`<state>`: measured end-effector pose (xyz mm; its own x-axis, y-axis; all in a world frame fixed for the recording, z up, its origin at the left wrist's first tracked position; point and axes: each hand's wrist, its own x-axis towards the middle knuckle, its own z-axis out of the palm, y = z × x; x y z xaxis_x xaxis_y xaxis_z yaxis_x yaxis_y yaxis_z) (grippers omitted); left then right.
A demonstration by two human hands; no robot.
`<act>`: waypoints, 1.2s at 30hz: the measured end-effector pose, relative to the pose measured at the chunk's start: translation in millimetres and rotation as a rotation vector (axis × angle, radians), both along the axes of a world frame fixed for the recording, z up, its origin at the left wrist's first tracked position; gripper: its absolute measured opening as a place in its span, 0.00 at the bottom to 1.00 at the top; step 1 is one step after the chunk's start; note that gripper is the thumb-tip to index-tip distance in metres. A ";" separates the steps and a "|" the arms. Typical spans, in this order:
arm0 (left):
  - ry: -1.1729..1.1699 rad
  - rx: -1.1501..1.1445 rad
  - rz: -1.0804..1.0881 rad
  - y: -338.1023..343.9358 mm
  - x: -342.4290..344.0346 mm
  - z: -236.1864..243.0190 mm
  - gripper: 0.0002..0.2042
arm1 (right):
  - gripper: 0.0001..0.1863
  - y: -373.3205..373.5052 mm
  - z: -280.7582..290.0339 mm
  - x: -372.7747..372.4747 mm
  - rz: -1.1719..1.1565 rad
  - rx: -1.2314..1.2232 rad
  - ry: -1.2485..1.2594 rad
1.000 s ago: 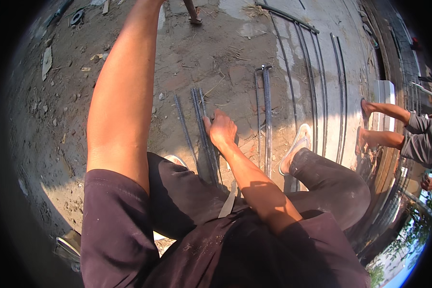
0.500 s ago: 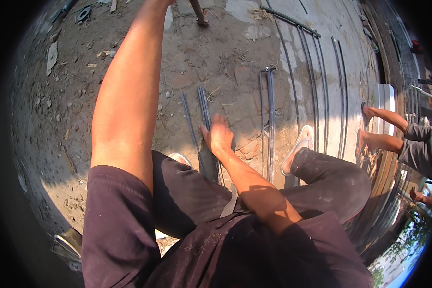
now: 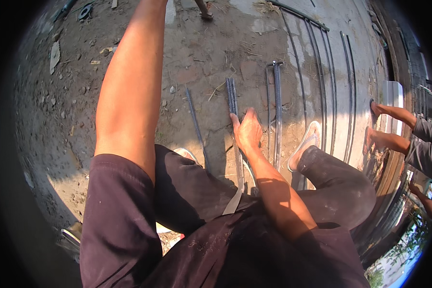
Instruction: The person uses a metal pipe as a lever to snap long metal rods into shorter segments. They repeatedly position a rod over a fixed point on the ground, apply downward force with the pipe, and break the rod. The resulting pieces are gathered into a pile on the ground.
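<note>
My right hand (image 3: pixel 248 130) is closed at the edge of a bundle of ribbed steel rods (image 3: pixel 232 93) between my feet. Its thumb lies against the rods, while the other fingers are partly hidden under the hand. A single rod (image 3: pixel 195 120) lies on the ground to the left of the bundle. Further right lies another group of rods (image 3: pixel 278 103) with a bent end at its far tip. My left arm stretches away past the top edge, so its hand is out of view. Near that edge a dark metal bar with a thicker foot (image 3: pixel 205 12) touches the ground.
Several long rods (image 3: pixel 319 81) lie at right, with a crosswise bar (image 3: pixel 302 18) at their far end. Another person's legs (image 3: pixel 391 125) and a white angled piece (image 3: pixel 393 103) are at far right. Stones and scraps dot the dirt at left. My sandalled foot (image 3: pixel 305 144) stands beside the rods.
My right hand has moved right, and the rod bundle has come with it, away from the single rod. The view has shifted slightly; my left arm stays stretched out.
</note>
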<state>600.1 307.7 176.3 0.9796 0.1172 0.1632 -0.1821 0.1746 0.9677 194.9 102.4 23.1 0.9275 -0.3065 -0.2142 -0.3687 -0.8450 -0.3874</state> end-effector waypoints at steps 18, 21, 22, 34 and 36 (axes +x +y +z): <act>-0.068 0.052 -0.034 0.6 -19.1 15.3 0.15 | 0.20 96.9 -31.7 18.2 0.404 0.086 0.224; -0.024 0.063 0.002 4.5 -19.0 17.1 0.15 | 0.20 97.5 -18.6 17.3 0.400 0.075 0.314; -0.003 0.056 0.026 4.3 -21.4 14.2 0.15 | 0.20 98.0 -12.0 16.2 0.394 0.066 0.361; -0.029 0.214 0.024 0.1 -46.2 24.8 0.14 | 0.18 94.2 20.0 37.8 0.197 0.145 0.172; -0.012 0.129 0.022 8.2 -43.2 29.3 0.14 | 0.20 82.7 15.6 35.8 0.146 0.120 0.139</act>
<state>556.8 315.8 205.6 0.9749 0.1163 0.1896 -0.1958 0.0442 0.9796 230.7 185.1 38.6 0.9192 -0.1359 -0.3697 -0.3027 -0.8442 -0.4423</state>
